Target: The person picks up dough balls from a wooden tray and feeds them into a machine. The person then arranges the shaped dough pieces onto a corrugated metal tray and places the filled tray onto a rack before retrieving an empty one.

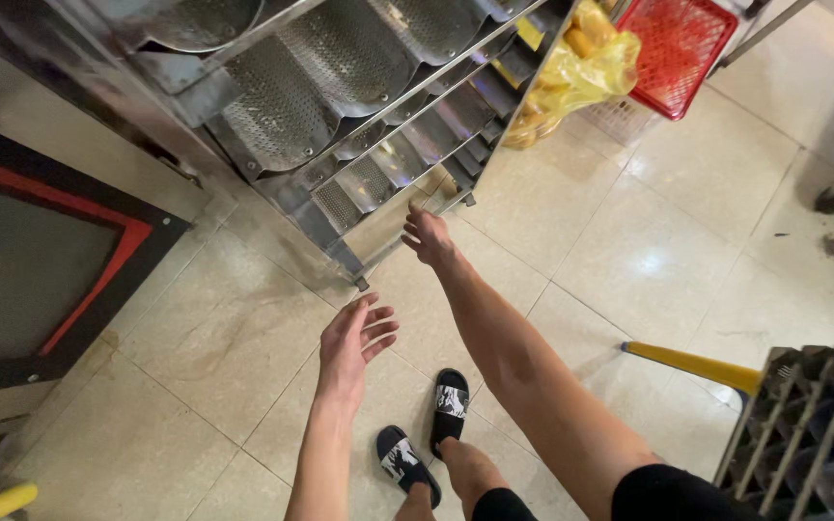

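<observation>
Head camera looks down: the right hand's fingers [415,220] curl loosely and reach toward the lower rail of the metal rack [378,183]; whether they touch it I cannot tell. The right hand [427,236] is at the end of a straight, outstretched arm. The left hand [354,338] hangs lower, palm open, fingers spread and holding nothing, above the tiled floor [668,222]. The rack holds perforated trays [340,68] and stands tilted in view. Two black sandals [431,429] sit below.
</observation>
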